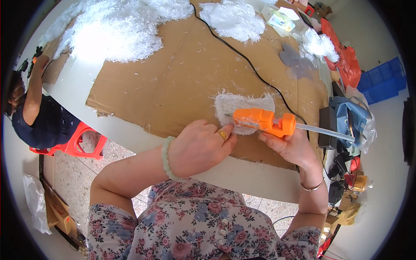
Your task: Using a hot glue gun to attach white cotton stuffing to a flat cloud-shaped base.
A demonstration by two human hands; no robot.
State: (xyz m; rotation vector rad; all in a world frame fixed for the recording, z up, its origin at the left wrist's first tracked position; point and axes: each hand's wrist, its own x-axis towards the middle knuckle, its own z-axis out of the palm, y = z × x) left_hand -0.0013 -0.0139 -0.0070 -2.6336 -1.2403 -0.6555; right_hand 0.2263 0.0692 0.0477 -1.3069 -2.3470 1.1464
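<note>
A floral top [182,229] and beaded bracelet [165,158] show.

Bright, fairly even light fills the view. Glare bleaches the white fluffy pile [130,24] at upper left, its strands lost in a blown-out patch. The cardboard [177,82] shows only soft shadows. The orange glue gun [255,119] is reasonably crisp. Fisheye distortion bows the edge of the desk [260,181], small background things look soft, and black vignetting swallows the corners.
</note>
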